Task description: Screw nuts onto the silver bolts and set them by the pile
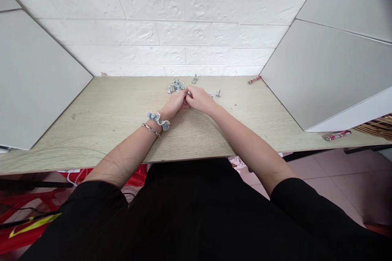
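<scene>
My left hand (175, 105) and my right hand (199, 98) meet over the wooden board, fingers closed and fingertips together. A bit of silver metal, which looks like a bolt (189, 94), shows between them; most of it is hidden by the fingers. Just behind my left hand lies a pile of silver bolts (175, 85), several standing on their heads. Two more bolts (194, 79) stand near the wall. Right of my right hand sits a single bolt (218, 93), and other small metal pieces (210, 95) peek out beside the wrist.
The wooden board (101, 130) runs up to a white brick-pattern wall (171, 32). White panels stand at the left (39, 77) and right (343, 69). One red battery (254, 80) lies at the back right, another red battery (337, 135) near the front edge, by a wicker basket (375, 127).
</scene>
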Motion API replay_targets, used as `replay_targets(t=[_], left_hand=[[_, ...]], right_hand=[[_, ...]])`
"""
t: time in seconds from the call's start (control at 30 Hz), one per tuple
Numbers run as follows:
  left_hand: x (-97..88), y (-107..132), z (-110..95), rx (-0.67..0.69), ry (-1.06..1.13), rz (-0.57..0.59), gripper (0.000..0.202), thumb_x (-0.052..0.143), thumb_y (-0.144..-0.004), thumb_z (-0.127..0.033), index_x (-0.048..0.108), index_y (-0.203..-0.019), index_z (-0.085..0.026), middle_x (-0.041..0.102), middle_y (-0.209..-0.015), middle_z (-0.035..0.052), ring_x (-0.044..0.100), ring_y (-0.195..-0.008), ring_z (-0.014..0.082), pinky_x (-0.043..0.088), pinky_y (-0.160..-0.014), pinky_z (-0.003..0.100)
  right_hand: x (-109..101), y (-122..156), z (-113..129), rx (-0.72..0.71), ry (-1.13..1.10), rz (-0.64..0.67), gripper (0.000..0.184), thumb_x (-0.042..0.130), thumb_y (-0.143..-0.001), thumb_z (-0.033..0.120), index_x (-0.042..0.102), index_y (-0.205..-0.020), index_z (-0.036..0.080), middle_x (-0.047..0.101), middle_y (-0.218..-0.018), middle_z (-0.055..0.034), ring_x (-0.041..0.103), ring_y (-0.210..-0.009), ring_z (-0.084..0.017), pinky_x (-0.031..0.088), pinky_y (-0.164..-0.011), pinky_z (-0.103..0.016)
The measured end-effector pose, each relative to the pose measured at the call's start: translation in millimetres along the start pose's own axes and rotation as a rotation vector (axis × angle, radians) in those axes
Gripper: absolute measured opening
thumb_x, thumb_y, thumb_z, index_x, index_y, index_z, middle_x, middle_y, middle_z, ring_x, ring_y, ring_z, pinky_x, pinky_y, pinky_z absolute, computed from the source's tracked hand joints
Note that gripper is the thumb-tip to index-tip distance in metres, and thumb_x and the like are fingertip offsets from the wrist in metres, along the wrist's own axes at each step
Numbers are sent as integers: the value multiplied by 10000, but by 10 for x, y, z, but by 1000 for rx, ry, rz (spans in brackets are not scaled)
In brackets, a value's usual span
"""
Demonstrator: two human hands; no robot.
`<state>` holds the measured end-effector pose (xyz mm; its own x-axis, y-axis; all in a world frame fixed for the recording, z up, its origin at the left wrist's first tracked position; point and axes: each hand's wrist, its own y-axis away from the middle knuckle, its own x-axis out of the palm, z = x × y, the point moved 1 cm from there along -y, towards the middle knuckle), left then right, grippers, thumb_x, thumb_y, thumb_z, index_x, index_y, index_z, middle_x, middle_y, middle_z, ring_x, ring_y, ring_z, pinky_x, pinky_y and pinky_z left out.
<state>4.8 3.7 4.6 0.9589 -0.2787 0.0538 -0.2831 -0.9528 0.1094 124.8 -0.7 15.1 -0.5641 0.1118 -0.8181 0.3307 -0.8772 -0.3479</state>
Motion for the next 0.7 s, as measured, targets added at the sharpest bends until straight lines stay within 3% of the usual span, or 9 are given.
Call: replay_targets(t=[0.4, 0.57, 0.7], left_hand=[[19, 26, -22, -2, -31, -30, 213, 426, -931, -204, 513, -740, -170, 530, -692, 1, 532, -618, 91, 493, -677, 234], [5, -11, 7, 18, -165, -37, 208, 407, -916, -215, 516, -742, -179, 546, -693, 4, 545, -628, 113, 498, -689, 256], [0, 1, -13, 117, -345, -21, 174, 414, -845, -164, 540, -726, -164, 563, -668, 1, 530, -625, 126, 459, -622, 235]], right_hand=[[9, 8, 1, 10, -12, 33, 189, 380, -845, 184, 543, -938, 168, 652, -921, -103, 581, -847, -243, 440, -758, -360], [-1, 28, 12, 41, -18, 79, 187, 389, -826, 183, 511, -967, 183, 650, -916, -100, 582, -829, -250, 451, -746, -373], [-21, 58, 39, 67, -11, 136, 211, 457, -794, 195, 473, -1004, 184, 654, -937, -112, 590, -839, -260, 460, -714, -366]])
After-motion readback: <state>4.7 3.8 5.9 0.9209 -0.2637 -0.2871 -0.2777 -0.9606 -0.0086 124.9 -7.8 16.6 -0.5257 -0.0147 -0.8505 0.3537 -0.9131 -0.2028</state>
